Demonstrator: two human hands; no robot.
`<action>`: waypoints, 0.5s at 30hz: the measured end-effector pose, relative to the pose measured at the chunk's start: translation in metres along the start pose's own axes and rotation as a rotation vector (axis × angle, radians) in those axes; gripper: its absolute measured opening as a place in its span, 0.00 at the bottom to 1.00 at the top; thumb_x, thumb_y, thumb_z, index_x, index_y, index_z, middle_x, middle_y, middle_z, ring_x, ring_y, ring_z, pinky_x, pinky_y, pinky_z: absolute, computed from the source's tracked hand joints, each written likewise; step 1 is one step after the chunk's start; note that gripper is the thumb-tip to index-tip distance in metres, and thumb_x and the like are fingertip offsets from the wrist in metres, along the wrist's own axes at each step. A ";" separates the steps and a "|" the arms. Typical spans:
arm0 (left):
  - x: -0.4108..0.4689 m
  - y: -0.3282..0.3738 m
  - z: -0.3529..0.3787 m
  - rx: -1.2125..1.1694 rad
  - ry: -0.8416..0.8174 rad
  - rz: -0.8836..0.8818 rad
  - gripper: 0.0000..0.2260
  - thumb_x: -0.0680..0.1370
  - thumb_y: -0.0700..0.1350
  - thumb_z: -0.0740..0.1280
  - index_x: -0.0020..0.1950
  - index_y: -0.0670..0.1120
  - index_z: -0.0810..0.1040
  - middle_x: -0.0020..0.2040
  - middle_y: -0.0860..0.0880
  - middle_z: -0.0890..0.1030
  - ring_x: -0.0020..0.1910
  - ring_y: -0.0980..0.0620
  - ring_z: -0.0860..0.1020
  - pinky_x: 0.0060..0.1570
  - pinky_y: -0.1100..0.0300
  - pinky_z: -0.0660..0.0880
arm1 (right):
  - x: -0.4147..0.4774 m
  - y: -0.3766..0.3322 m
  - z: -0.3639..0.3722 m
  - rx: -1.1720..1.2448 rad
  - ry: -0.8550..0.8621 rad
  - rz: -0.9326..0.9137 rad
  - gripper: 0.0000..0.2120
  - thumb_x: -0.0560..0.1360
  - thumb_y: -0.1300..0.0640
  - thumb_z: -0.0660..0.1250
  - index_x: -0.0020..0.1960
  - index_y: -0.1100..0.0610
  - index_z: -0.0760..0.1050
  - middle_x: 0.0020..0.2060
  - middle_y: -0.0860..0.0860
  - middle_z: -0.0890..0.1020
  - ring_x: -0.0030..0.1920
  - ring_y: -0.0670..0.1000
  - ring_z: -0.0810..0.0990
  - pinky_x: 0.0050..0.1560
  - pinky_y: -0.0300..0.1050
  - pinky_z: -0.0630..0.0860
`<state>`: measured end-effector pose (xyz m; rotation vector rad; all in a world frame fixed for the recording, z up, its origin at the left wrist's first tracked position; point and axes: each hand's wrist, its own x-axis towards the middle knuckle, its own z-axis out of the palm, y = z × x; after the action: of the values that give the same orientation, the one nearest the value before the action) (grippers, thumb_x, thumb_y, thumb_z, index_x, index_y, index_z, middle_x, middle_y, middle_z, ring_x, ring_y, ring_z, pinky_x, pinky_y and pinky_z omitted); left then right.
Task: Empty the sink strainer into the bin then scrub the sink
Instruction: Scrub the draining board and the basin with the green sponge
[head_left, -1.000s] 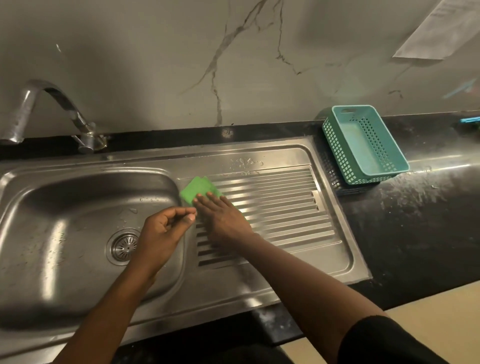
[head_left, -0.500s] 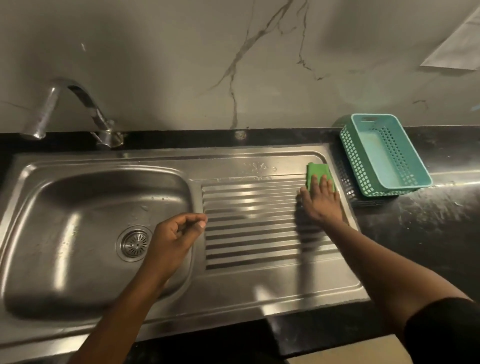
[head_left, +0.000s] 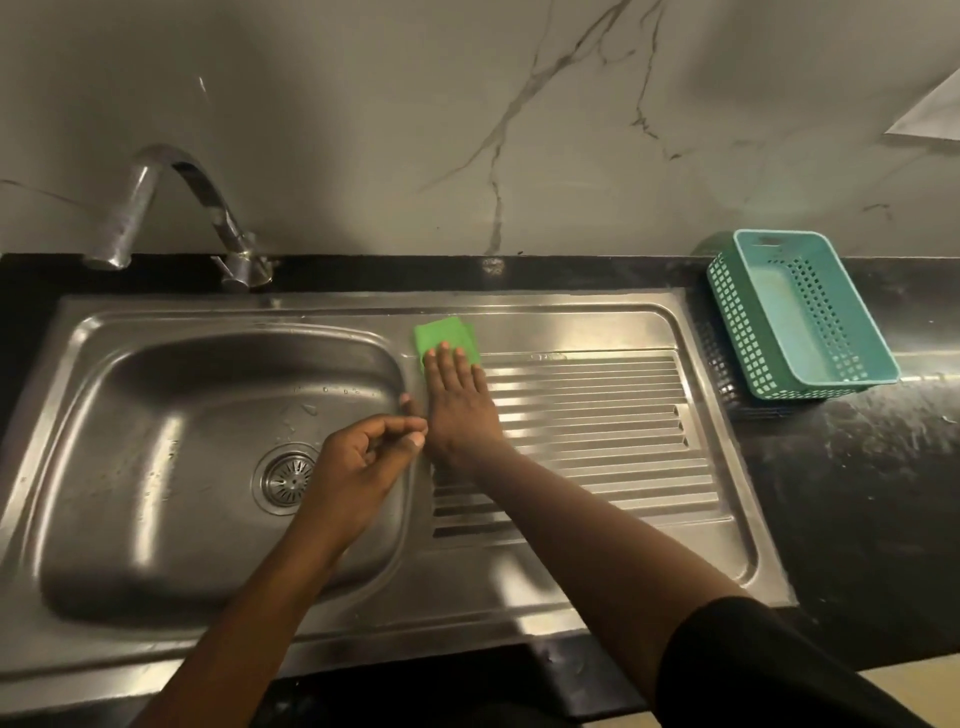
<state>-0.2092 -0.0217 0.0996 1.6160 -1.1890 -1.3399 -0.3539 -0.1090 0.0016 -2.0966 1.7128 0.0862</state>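
Observation:
A stainless steel sink (head_left: 156, 519) has a basin on the left and a ribbed drainboard (head_left: 597, 441) on the right. The round metal strainer (head_left: 287, 479) sits in the basin's drain. My right hand (head_left: 457, 400) lies flat, fingers pressing a green scrub pad (head_left: 441, 335) onto the steel at the drainboard's back left corner, next to the basin. My left hand (head_left: 358, 462) hovers over the basin's right edge, fingers loosely curled, holding nothing.
A curved chrome tap (head_left: 171, 208) stands behind the basin. A teal plastic basket (head_left: 800, 317) leans on the black counter (head_left: 857, 493) right of the drainboard. A marble wall rises behind.
My right hand has slid the green pad from the drainboard's far right back to its left end near the basin. The left hand has stayed over the basin edge.

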 end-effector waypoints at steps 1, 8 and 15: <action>0.000 0.001 0.000 -0.001 0.005 0.005 0.09 0.81 0.37 0.70 0.60 0.42 0.86 0.55 0.50 0.88 0.55 0.60 0.85 0.61 0.57 0.81 | -0.003 -0.001 0.001 -0.026 -0.010 -0.043 0.38 0.83 0.35 0.39 0.86 0.57 0.42 0.85 0.56 0.44 0.85 0.56 0.40 0.84 0.58 0.43; 0.003 -0.004 0.005 -0.021 0.023 -0.013 0.09 0.81 0.40 0.72 0.59 0.46 0.87 0.54 0.52 0.89 0.54 0.60 0.86 0.61 0.55 0.81 | -0.041 0.111 -0.022 -0.228 0.052 -0.203 0.33 0.86 0.40 0.49 0.85 0.57 0.54 0.84 0.55 0.58 0.84 0.54 0.57 0.83 0.51 0.53; 0.003 -0.011 0.003 -0.037 -0.009 -0.041 0.08 0.81 0.41 0.71 0.58 0.48 0.87 0.53 0.56 0.89 0.54 0.63 0.85 0.60 0.58 0.81 | -0.072 0.234 -0.062 -0.134 0.185 0.358 0.30 0.86 0.41 0.47 0.80 0.58 0.62 0.80 0.59 0.66 0.79 0.60 0.66 0.79 0.58 0.62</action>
<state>-0.2102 -0.0207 0.0880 1.6179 -1.1356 -1.3878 -0.6063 -0.0987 0.0133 -1.9144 2.2367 0.1197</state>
